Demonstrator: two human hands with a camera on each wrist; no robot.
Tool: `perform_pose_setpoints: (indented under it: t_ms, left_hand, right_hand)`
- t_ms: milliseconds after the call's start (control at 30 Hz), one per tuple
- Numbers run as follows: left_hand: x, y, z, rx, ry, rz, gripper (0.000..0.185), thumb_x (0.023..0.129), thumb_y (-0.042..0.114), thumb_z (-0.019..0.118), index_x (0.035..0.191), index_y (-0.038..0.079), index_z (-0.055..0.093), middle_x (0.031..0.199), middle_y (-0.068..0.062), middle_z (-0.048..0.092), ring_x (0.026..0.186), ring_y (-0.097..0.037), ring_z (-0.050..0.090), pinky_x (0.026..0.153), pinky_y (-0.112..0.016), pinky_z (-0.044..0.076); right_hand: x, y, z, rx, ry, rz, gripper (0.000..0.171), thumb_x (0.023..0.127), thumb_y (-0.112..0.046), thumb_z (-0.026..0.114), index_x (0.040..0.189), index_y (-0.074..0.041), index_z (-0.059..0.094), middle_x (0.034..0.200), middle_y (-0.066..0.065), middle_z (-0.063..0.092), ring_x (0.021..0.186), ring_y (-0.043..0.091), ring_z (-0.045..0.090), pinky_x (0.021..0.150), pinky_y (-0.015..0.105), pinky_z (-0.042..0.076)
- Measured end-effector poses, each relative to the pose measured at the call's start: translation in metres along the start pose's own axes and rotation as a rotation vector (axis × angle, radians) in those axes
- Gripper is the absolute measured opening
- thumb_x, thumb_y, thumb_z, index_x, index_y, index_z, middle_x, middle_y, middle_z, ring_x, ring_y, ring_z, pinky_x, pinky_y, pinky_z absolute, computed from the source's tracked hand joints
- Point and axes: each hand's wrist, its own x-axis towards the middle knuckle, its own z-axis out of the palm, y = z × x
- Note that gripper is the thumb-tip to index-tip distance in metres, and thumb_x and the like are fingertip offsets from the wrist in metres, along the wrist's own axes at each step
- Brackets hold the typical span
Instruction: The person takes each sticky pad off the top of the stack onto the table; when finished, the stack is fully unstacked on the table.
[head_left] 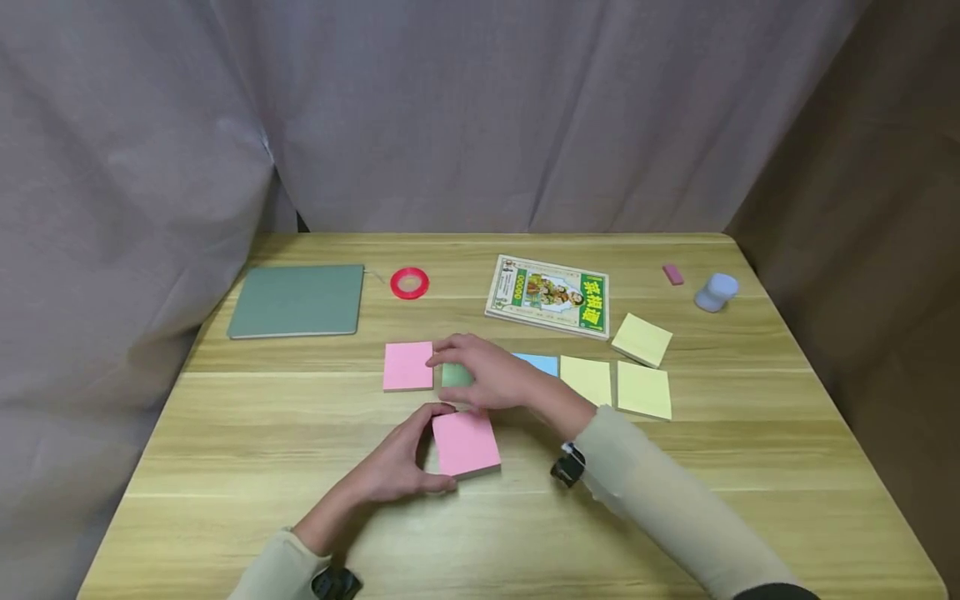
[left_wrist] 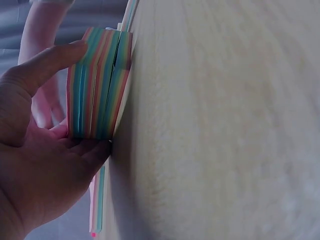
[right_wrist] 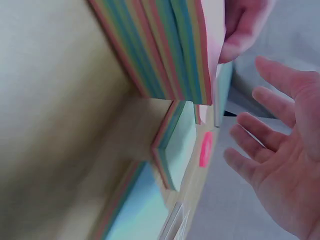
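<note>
My left hand (head_left: 397, 471) grips a thick pink-topped sticky-note pad (head_left: 465, 442) near the table's middle. Its thumb (left_wrist: 47, 62) is on one edge and its fingers on the opposite edge; the pad's side (left_wrist: 97, 85) shows striped coloured layers. My right hand (head_left: 487, 375) reaches across just behind it, over a green pad (head_left: 454, 375). In the right wrist view, the right hand (right_wrist: 285, 150) has its fingers straight and spread and holds nothing. Whether it touches the green pad (right_wrist: 181, 145) I cannot tell. A pink pad (head_left: 407, 365) lies left of the green one.
A blue pad (head_left: 540, 363) and three yellow pads (head_left: 643, 389) lie to the right. Behind are a book (head_left: 549, 296), a red tape roll (head_left: 409, 283), a green notebook (head_left: 297, 300), a pink eraser (head_left: 672, 274) and a pale blue object (head_left: 716, 292). Curtains surround the wooden table (head_left: 225, 467).
</note>
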Motion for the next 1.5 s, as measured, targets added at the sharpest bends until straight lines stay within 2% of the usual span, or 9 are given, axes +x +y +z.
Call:
perform_pose_setpoints:
  t_ms: [167,300,533,767,933,1167,1333,1500]
  left_hand:
    - [0.0,0.0,0.0,0.007,0.001,0.005,0.088,0.066,0.015,0.091,0.139,0.016,0.042,0.134,0.006,0.05,0.123,-0.013,0.046,0.106,-0.044,0.034]
    - [-0.001,0.002,0.001,0.02,0.004,-0.013,0.091,0.065,0.014,0.092,0.14,0.014,0.041,0.134,0.006,0.05,0.124,-0.013,0.046,0.107,-0.043,0.033]
    - [-0.001,0.004,0.003,0.068,0.009,-0.019,0.093,0.064,0.016,0.093,0.14,0.013,0.04,0.136,0.007,0.049,0.129,-0.01,0.042,0.11,-0.04,0.031]
    - [-0.001,0.004,0.004,0.086,0.014,-0.025,0.093,0.064,0.014,0.092,0.141,0.013,0.04,0.135,0.007,0.049,0.126,-0.01,0.044,0.108,-0.04,0.034]
    - [-0.001,0.003,0.004,0.092,0.017,-0.02,0.091,0.065,0.012,0.091,0.14,0.012,0.04,0.133,0.005,0.049,0.12,-0.012,0.046,0.105,-0.041,0.037]
    - [-0.002,0.005,0.004,0.107,0.019,-0.02,0.089,0.065,0.013,0.091,0.138,0.013,0.041,0.131,0.006,0.049,0.117,-0.013,0.048,0.103,-0.041,0.038]
    - [-0.003,0.006,0.003,0.115,0.016,-0.027,0.088,0.065,0.013,0.091,0.138,0.013,0.042,0.13,0.004,0.05,0.116,-0.014,0.048,0.103,-0.041,0.038]
    - [-0.003,0.006,0.003,0.119,0.011,-0.034,0.088,0.065,0.014,0.091,0.138,0.014,0.042,0.13,0.004,0.049,0.117,-0.014,0.048,0.103,-0.041,0.038]
  right_hand:
    - [-0.045,-0.003,0.007,0.046,-0.007,-0.004,0.051,0.089,-0.039,0.071,0.134,-0.019,0.06,0.144,0.004,0.047,0.132,0.019,0.041,0.107,0.041,0.034]
    - [-0.066,-0.007,0.02,0.047,-0.035,-0.042,0.059,0.084,-0.041,0.076,0.135,-0.019,0.059,0.148,0.005,0.044,0.134,0.02,0.041,0.107,0.043,0.036]
    - [-0.073,-0.011,0.039,-0.057,-0.019,-0.075,0.068,0.076,-0.04,0.083,0.136,-0.02,0.058,0.148,-0.001,0.042,0.136,0.016,0.037,0.108,0.039,0.035]
    - [-0.074,-0.015,0.038,-0.099,0.04,-0.086,0.064,0.073,-0.033,0.086,0.13,-0.017,0.062,0.137,0.001,0.05,0.126,0.018,0.045,0.101,0.038,0.042]
    - [-0.089,-0.012,0.031,-0.063,0.078,-0.016,0.06,0.072,-0.033,0.085,0.126,-0.018,0.064,0.132,-0.002,0.051,0.12,0.015,0.047,0.096,0.037,0.044]
    - [-0.129,0.005,0.026,-0.043,0.166,0.126,0.062,0.069,-0.034,0.087,0.125,-0.019,0.065,0.131,-0.001,0.053,0.117,0.016,0.05,0.094,0.04,0.045]
    - [-0.15,0.016,0.035,-0.088,0.175,0.153,0.062,0.069,-0.036,0.087,0.124,-0.017,0.066,0.132,0.004,0.054,0.118,0.02,0.051,0.093,0.042,0.046]
    - [-0.154,0.022,0.044,-0.124,0.2,0.148,0.062,0.069,-0.036,0.087,0.125,-0.016,0.066,0.131,0.005,0.053,0.115,0.019,0.051,0.09,0.041,0.048]
